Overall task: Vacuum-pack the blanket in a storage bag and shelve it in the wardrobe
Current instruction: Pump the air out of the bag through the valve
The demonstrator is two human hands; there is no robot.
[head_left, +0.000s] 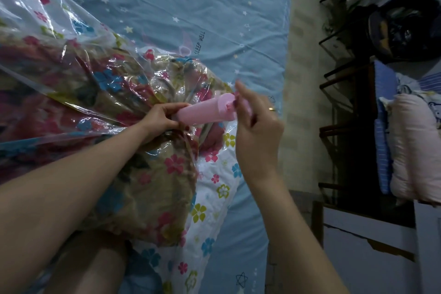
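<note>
A clear storage bag [71, 38] printed with coloured flowers lies on the bed, with a brown and pink blanket [152, 193] packed inside it. A pink hand pump [205, 112] lies almost level, its nose pressed onto the bag. My left hand [162, 118] grips the pump's nose end against the plastic. My right hand [255, 124] pinches the pump's pink handle at the other end; a ring shows on one finger. The bag's valve is hidden under my left hand.
The bed has a light blue sheet [191, 2] with stars. To the right stands a dark metal rack [338, 93] holding folded bedding [415, 145] and a dark bag [405, 31]. A white box [367, 241] sits below. My knee [95, 267] is at the bottom.
</note>
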